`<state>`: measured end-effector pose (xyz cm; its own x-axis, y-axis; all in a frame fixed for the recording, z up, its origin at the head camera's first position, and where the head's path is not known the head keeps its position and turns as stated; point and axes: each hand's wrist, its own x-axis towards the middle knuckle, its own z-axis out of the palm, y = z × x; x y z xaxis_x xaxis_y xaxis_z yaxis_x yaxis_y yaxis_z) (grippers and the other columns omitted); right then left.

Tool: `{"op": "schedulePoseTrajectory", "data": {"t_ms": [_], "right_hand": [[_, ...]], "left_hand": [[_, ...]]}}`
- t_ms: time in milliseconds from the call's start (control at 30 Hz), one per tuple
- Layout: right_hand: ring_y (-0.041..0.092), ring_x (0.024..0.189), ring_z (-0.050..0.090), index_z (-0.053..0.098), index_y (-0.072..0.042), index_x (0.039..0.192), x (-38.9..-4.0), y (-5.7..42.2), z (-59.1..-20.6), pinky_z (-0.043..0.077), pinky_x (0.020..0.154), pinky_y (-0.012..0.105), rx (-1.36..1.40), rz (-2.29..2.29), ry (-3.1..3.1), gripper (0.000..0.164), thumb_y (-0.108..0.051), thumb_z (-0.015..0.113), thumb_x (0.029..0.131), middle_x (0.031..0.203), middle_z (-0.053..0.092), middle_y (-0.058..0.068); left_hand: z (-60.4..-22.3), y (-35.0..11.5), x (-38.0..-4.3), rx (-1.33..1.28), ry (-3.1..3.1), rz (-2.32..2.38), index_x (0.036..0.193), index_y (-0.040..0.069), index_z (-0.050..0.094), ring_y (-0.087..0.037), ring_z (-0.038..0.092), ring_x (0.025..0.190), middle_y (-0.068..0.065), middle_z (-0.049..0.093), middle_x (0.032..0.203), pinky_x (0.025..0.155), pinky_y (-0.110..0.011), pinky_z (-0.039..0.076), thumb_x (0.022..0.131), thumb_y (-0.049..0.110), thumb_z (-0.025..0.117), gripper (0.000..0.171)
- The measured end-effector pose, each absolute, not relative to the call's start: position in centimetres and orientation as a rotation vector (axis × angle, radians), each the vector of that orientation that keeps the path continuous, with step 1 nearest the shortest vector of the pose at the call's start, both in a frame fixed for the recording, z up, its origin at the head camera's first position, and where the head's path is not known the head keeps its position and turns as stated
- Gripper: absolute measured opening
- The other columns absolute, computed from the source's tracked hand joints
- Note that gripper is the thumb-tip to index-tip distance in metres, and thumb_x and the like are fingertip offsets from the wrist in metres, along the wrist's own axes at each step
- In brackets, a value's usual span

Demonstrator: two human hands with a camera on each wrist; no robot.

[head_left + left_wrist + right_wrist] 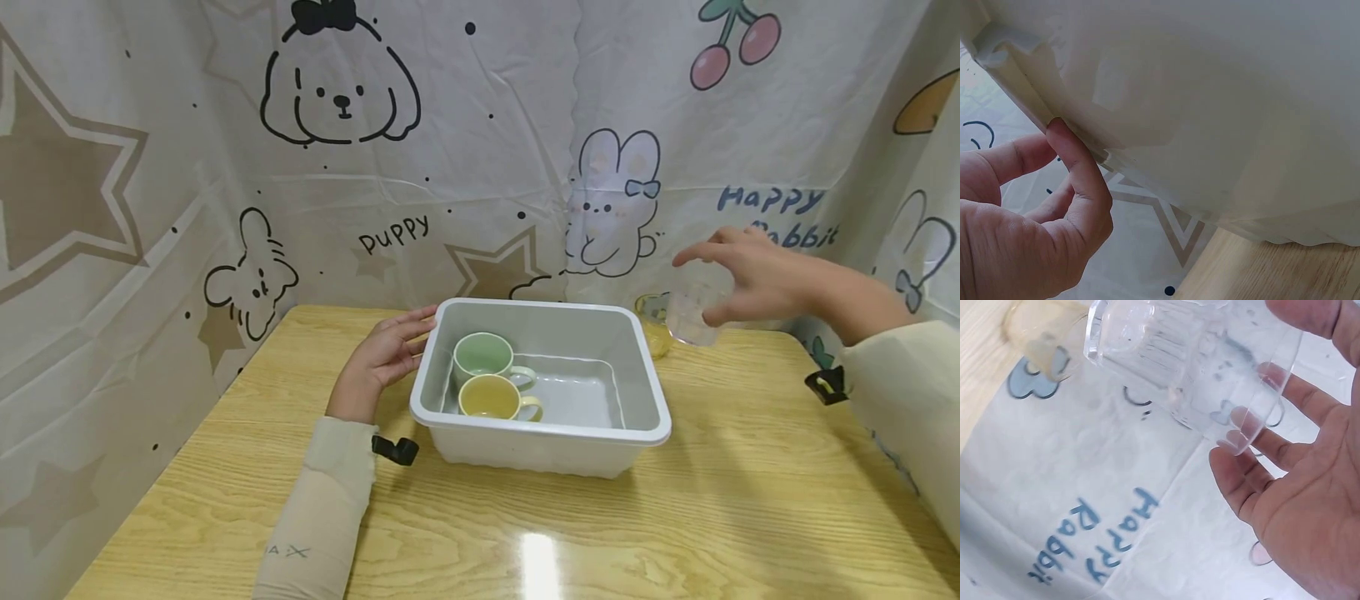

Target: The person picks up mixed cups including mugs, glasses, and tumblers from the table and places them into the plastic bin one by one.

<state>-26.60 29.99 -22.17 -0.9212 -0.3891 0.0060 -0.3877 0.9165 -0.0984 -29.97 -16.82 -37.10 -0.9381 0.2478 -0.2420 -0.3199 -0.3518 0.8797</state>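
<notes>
My left hand [386,354] holds the left rim of a pale grey plastic basin [525,450], its fingers bent at the edge in the left wrist view. Inside the basin, on its left side, a green mug [482,353] stands behind a yellow mug [487,396], both handles pointing right. Off the basin's right side, my right hand [757,275] grips a clear cup [692,315] near its wide rim. The right wrist view shows its thumb and fingers around that rim. A yellow see-through glass [657,340] stands on the table, partly hidden behind the clear cup.
The basin sits on a wood-grain table [697,517]. A white printed curtain [480,167] hangs along the back and both sides, close to the table's far edge.
</notes>
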Motion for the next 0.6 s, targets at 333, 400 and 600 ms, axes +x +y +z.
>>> {"op": "schedulePoseTrajectory", "data": {"t_ms": [333,400,600], "right_hand": [[0.041,0.126,0.038,0.057,-0.021,0.144,-25.9,26.5,-21.0,0.043,0.092,0.069,-0.791,-0.26,3.065,0.072,-0.023,0.084,0.077,0.142,0.046,0.02],[0.041,0.127,0.037,0.057,-0.021,0.144,-25.8,26.0,-21.0,0.042,0.093,0.07,-0.813,-0.254,3.061,0.072,-0.025,0.083,0.078,0.142,0.045,0.02],[0.039,0.126,0.039,0.058,-0.023,0.143,-26.0,24.4,-21.2,0.041,0.095,0.068,-0.882,-0.267,3.047,0.07,-0.027,0.083,0.078,0.141,0.047,0.018]], "left_hand": [[-37.2,-16.9,-30.0,-0.1,1.539,2.333,0.151,0.007,0.049,-0.02,0.06,0.108,-0.003,0.059,0.129,0.087,-0.032,0.058,0.103,0.008,0.061,0.049],[-37.2,-16.9,-30.0,-0.096,1.537,2.334,0.151,0.007,0.049,-0.02,0.06,0.108,-0.003,0.059,0.128,0.085,-0.032,0.059,0.103,0.008,0.061,0.049],[-37.2,-16.9,-30.1,-0.083,1.532,2.336,0.15,0.007,0.049,-0.019,0.061,0.107,-0.002,0.061,0.125,0.084,-0.032,0.059,0.103,0.008,0.061,0.048]]}}
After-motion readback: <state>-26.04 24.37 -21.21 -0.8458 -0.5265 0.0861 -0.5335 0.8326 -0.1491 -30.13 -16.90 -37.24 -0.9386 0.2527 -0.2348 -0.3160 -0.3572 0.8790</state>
